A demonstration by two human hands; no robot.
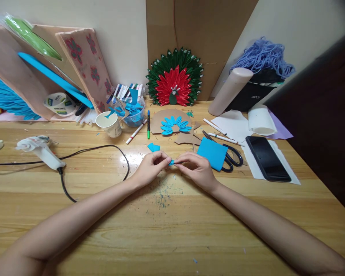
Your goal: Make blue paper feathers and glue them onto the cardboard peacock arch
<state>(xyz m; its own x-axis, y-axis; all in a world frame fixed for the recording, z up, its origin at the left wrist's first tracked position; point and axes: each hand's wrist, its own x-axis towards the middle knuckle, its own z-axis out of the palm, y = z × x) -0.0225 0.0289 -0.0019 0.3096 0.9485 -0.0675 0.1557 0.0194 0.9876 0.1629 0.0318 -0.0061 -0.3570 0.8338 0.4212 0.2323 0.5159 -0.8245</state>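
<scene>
Far left, blue fringed piece (13,99) by pink panel with flower motifs (87,67). White glue gun (46,152) lies on wooden table (232,222), black cord (105,146) looping past it. Tape roll (60,109) behind, at panel's foot. Next, paper cup (112,129), upright, then clear tub (135,121) of blue scraps, white-barrelled marker (136,132) in front, blue-and-green marker (148,124) just right.

Center: left hand (151,167) clamps thumb and finger on small blue piece (171,163); cut blue scraps (153,147) just beyond that hand. Piece sits between both hands, near table's middle; its shape is mostly hidden by fingers. Beyond it, cardboard half-disc (157,122) with blue petals (176,122) in an arc; red-and-green fan (172,74) stands behind.

Right hand (198,168) also pinches the piece, fingertips close to left's. Right of it, blue sheet (211,153) partly covers black-handled scissors (238,155). Pale cylinder (231,92) stands tilted in view behind. Far right, black phone (268,159) on white paper (254,168).
</scene>
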